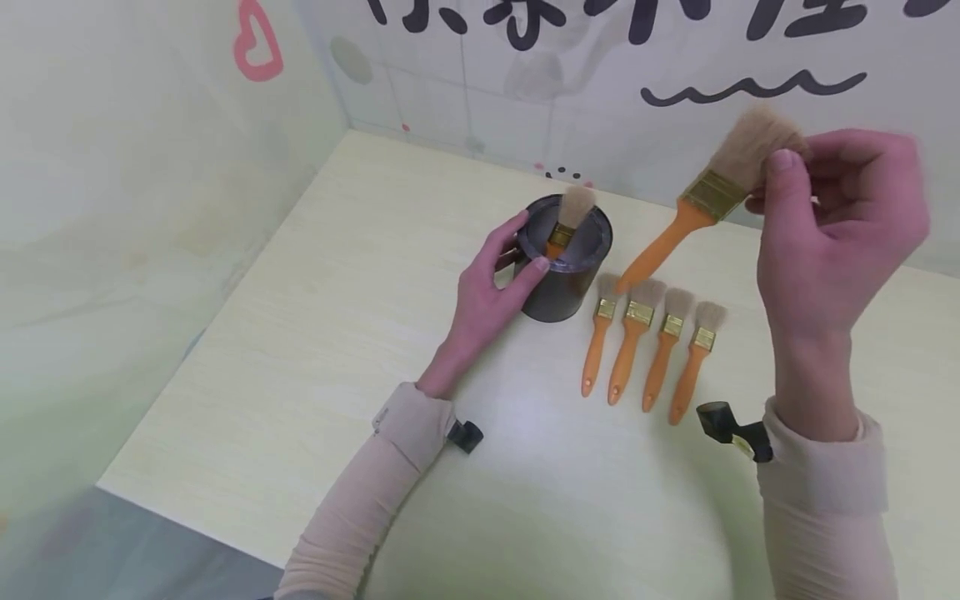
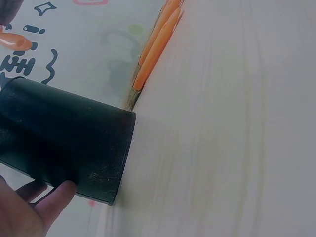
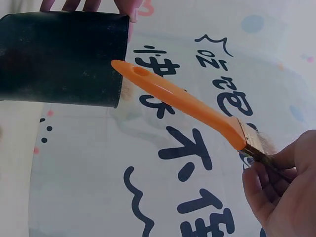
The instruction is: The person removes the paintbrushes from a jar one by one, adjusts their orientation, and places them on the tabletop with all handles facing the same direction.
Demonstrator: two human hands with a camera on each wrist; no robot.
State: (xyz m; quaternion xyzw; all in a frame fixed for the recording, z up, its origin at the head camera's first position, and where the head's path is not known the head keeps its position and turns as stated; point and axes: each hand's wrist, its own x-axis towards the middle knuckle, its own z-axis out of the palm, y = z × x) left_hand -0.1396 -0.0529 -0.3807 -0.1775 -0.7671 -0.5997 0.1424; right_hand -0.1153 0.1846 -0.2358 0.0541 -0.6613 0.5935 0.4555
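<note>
My left hand grips a dark metal can near its rim, thumb on the near side. The can stands upright on the table, and a small paintbrush pokes out of it bristles up. Raised at the right, my right hand pinches a wide paintbrush by its bristles, with the orange handle slanting down toward the can. In the right wrist view, that handle's end overlaps the can's rim; whether they touch I cannot tell. Several orange-handled paintbrushes lie in a row right of the can.
A pale table carries everything. Behind it stands a light wall covering with dark lettering, and a second covering with a pink heart hangs at the left. The table's front left edge shows at lower left.
</note>
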